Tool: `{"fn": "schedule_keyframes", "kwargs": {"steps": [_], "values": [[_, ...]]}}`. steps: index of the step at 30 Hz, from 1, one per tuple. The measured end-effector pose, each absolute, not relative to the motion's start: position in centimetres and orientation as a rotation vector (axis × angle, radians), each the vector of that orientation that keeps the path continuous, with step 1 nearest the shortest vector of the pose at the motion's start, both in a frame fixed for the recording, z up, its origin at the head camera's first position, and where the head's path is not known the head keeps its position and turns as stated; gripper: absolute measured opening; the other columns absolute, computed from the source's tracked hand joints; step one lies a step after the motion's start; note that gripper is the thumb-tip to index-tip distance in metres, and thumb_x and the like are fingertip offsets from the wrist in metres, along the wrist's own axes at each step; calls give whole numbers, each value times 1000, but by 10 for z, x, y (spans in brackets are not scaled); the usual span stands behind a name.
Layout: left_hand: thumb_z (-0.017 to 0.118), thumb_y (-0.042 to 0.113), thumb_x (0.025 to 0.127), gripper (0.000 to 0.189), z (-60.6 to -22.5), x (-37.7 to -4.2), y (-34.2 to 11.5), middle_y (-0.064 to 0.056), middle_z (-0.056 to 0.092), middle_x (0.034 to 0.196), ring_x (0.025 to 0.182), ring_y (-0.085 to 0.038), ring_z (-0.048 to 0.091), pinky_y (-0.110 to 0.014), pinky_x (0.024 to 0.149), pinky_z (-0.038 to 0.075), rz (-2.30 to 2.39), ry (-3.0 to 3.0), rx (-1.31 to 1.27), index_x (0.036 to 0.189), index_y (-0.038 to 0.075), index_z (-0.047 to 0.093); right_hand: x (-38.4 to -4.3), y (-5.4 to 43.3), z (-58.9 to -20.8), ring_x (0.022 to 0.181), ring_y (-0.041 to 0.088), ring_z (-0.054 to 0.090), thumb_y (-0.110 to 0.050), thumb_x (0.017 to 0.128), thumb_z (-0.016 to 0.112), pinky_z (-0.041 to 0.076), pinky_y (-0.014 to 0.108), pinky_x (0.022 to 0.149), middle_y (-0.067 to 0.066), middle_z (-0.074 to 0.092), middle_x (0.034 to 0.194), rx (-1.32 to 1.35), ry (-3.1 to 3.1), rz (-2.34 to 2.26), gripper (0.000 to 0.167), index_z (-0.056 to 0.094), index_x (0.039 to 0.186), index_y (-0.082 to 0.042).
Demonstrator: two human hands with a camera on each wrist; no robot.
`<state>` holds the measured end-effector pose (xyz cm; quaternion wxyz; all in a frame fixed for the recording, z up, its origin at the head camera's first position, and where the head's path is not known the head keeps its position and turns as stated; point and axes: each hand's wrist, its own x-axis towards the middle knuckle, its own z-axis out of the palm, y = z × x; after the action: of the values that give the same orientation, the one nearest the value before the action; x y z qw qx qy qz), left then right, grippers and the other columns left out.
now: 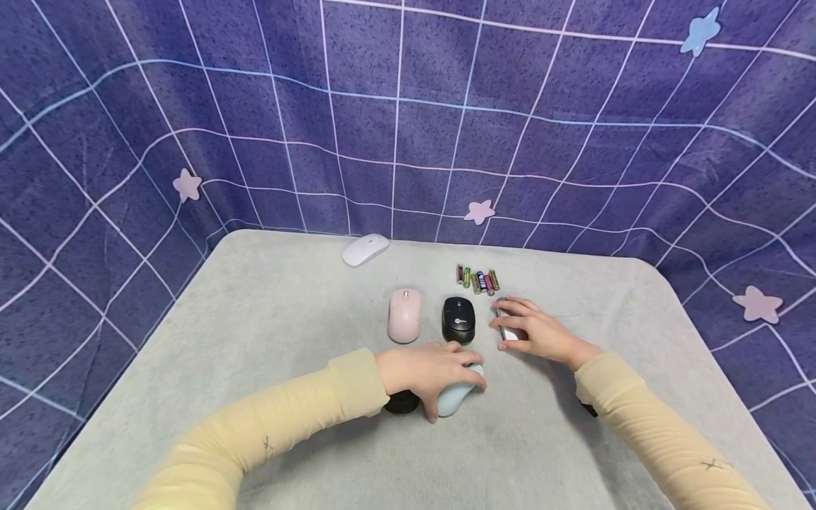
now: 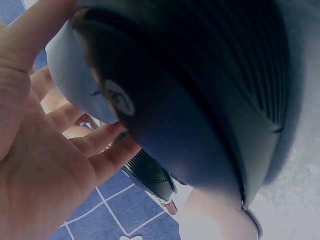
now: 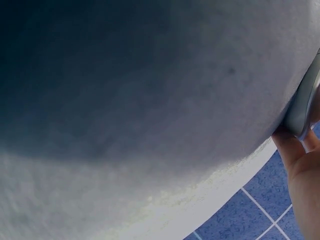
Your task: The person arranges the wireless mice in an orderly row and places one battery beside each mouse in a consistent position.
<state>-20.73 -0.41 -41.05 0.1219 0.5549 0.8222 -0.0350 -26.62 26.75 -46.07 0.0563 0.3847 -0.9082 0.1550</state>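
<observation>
Head view, and six mice are out on the one pale table point(image 1: 287, 304)! Left hand point(image 1: 440, 370) clamps thumb and fingers around the light blue mouse point(image 1: 451, 399), at six o'clock from the black mouse with a white logo point(image 1: 458, 322). Right hand point(image 1: 535, 331) grips one silver-grey mouse point(image 1: 509, 333) at three o'clock. One pink mouse point(image 1: 404, 317) sits at nine, one white mouse point(image 1: 365, 250) at ten, and a second black mouse point(image 1: 401, 403) at seven, partly hidden beneath the left wrist. Six batteries point(image 1: 482, 280) cluster at one o'clock!
</observation>
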Motion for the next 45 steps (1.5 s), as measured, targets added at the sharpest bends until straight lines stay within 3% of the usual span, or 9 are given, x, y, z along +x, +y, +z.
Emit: {"fn": "schedule_keyframes", "kwargs": {"steps": [9,16,23,34,45], "values": [[86,47,57,80,-414,-208,-5,0,42,139,110,-17,44,-26,90,43,-63,2427,1650,129,34,52,-267,267,-462,133,35,35,-36,80,73,36,55,101,10,48,139,1170,-2754,473,41,67,115,-17],[81,54,61,81,-416,-199,-1,-3,42,135,105,-20,46,-27,80,47,-46,2535,1551,131,32,50,-265,266,-459,134,34,34,-36,79,74,34,55,103,10,47,140,1160,-2771,478,41,67,116,-18],[75,62,62,83,-419,-191,6,-8,43,134,106,-25,49,-36,77,49,-91,2703,1403,133,29,49,-266,266,-459,133,36,34,-35,79,74,33,55,103,12,47,140,1163,-2763,483,41,67,116,-17],[70,69,63,88,-422,-181,21,-13,47,130,106,-31,51,-41,75,46,-82,2811,1195,134,23,48,-265,266,-459,133,36,34,-34,79,74,33,56,103,12,48,140,1159,-2762,485,41,67,115,-16],[69,68,65,86,-423,-178,26,-14,49,129,109,-33,51,-42,76,47,-96,2803,1191,134,22,49,-265,265,-458,133,36,34,-34,79,75,32,55,104,13,47,140,1163,-2774,491,42,67,115,-16]]}}
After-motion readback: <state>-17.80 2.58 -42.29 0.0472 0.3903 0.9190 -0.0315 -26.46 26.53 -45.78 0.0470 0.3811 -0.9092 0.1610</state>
